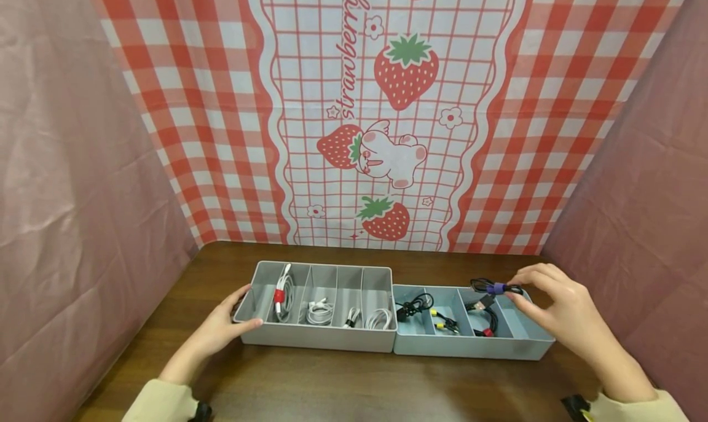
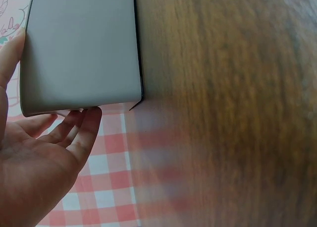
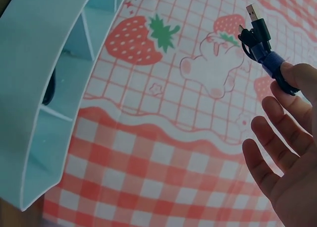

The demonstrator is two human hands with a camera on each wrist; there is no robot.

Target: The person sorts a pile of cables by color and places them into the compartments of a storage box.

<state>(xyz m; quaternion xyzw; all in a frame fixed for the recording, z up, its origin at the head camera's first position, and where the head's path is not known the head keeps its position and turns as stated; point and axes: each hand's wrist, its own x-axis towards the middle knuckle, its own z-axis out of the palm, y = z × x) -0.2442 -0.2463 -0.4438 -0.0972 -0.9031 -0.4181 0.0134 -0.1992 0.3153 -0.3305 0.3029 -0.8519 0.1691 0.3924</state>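
Observation:
A bundled black USB cable [image 1: 496, 288] with a purple tie is pinched between the thumb and fingers of my right hand [image 1: 572, 308], above the right end of the blue divided box [image 1: 470, 347]. The right wrist view shows the metal plug of this USB cable [image 3: 258, 36] pointing away from the hand. My left hand [image 1: 218, 331] grips the left end of the grey divided box [image 1: 321, 338], its thumb over the front rim. In the left wrist view, fingertips [image 2: 91, 119] touch the end wall of that box.
In the grey box lie a white cable with a red tie [image 1: 284, 296] and several other pale cables. Inside the blue box are black cables [image 1: 415, 305], one with yellow plugs [image 1: 447, 322]. Both boxes stand end to end on a brown table [image 1: 332, 379], before a strawberry-print cloth [image 1: 406, 72].

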